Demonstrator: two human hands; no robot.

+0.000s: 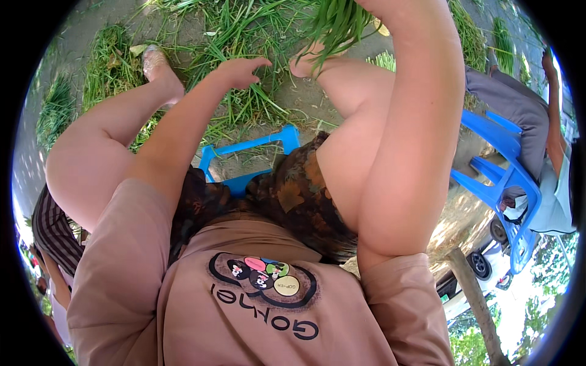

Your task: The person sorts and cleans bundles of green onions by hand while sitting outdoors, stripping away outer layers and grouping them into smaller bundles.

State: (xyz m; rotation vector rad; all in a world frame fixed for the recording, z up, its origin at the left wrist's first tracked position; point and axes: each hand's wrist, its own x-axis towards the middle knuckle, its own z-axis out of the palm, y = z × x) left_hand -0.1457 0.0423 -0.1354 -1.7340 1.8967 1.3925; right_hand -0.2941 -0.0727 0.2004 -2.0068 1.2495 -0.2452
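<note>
Your right hand (394, 7), beside a green bunch (339, 27), is mostly cut off; grip cannot be told. Your left hand (242, 72): fingers parted, contact with loose grass (253, 104) unclear.

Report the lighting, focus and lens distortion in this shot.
Head view: glare washes out the area right of the brown post; head view: bright sun patches dapple the ground; head view: the blue chair at right bows near the fisheye rim; head view: the left hand looks fairly sharp.

Remotely I see green leaves (342, 27) right of the left fingers (261, 63); behind them, a stool (bright blue) (250, 144) and leaf-patterned brown shorts (292, 194).
</note>
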